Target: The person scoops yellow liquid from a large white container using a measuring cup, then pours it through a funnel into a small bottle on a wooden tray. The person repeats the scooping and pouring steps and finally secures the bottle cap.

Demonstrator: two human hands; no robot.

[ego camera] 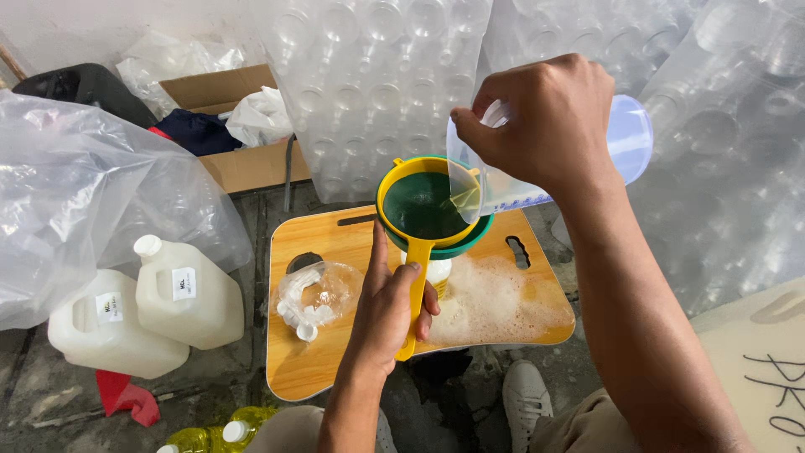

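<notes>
The left hand [387,312] has its grip closed around the yellow handle of a strainer [417,206], thumb pointing up along it toward twelve o'clock. The strainer sits in a green funnel [464,244] over a white bottle [437,270] at the centre of a small wooden desk [312,377]. The right hand [543,117], at one o'clock from the strainer, grips a clear measuring jug [625,138] shut-fisted by its handle and tips it so yellowish liquid meets the mesh. Foam [495,302] lies on the desk at four o'clock of the bottle, so a slow, thin pour with the strainer held level seems wise. A bag of white caps [317,294] lies at nine o'clock.
</notes>
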